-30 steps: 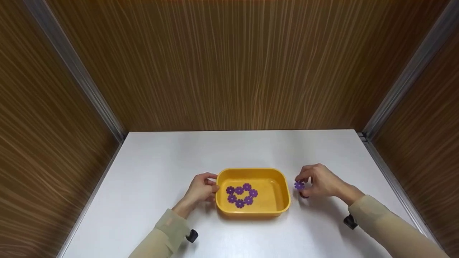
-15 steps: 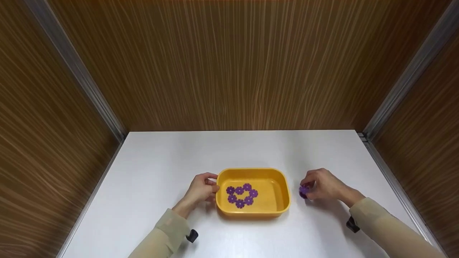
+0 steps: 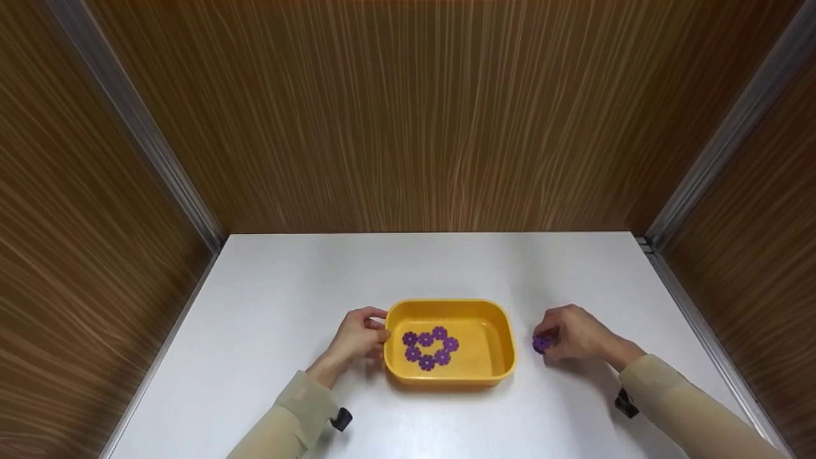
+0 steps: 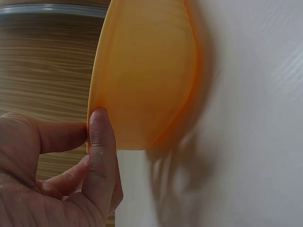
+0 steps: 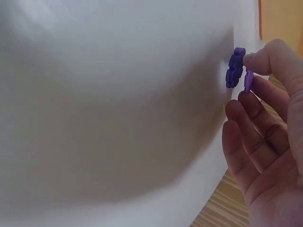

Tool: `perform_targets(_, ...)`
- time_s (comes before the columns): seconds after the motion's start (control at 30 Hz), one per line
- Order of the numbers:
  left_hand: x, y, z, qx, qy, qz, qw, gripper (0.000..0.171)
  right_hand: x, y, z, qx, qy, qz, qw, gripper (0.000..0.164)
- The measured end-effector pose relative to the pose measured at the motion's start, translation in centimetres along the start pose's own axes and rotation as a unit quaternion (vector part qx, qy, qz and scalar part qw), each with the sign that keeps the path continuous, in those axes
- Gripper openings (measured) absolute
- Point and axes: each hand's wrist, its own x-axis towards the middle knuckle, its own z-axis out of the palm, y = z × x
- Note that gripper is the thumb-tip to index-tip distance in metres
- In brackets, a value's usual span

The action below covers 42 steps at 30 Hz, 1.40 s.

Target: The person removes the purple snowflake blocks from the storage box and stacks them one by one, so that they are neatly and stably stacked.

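Left hand: The left hand pinched the yellow tray at its left edge, just as it had a second earlier.
Right hand: Off the tray's right edge, the right hand pinched a light purple flower, having shifted lower and farther from the tray.
Darker piece: A darker purple piece sat just beside the pinched one (whether they touched could not be told).
Tray floor: Seven purple flowers lay unmoved toward the left edge.

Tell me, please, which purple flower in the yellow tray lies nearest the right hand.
The rightmost purple flower inside; the other six all lie farther left.
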Motion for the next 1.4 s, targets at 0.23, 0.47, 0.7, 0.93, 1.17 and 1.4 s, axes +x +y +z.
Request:
perform_targets(0.23,0.01,-0.03,-0.04,-0.01,-0.007,0.005,0.9999,0.047,-0.03,-0.08,0.19,-0.003,-0.012,0.019,1.0,0.03)
perform_targets(0.47,-0.01,-0.02,0.0,-0.005,-0.007,0.008,0.9999,0.046,-0.1,-0.02,0.2,-0.003,-0.019,0.029,0.999,0.031)
perform_targets(0.7,0.16,-0.07,0.03,-0.004,-0.008,0.006,0.9999,0.044,-0.13,0.03,0.17,-0.005,-0.02,0.031,0.999,0.031)
perform_targets(0.93,0.12,0.07,-0.05,0.001,-0.007,0.011,0.9999,0.044,-0.12,-0.05,0.09,-0.009,-0.021,0.033,0.999,0.031)
perform_targets(1.17,-0.09,0.05,-0.09,-0.008,-0.012,0.008,0.9999,0.044,-0.17,-0.28,0.05,0.001,-0.027,0.047,0.999,0.032)
perform_targets(1.4,-0.06,0.1,-0.07,-0.009,-0.01,0.003,0.9999,0.044,-0.27,-0.5,0.07,0.007,-0.035,0.063,0.997,0.035)
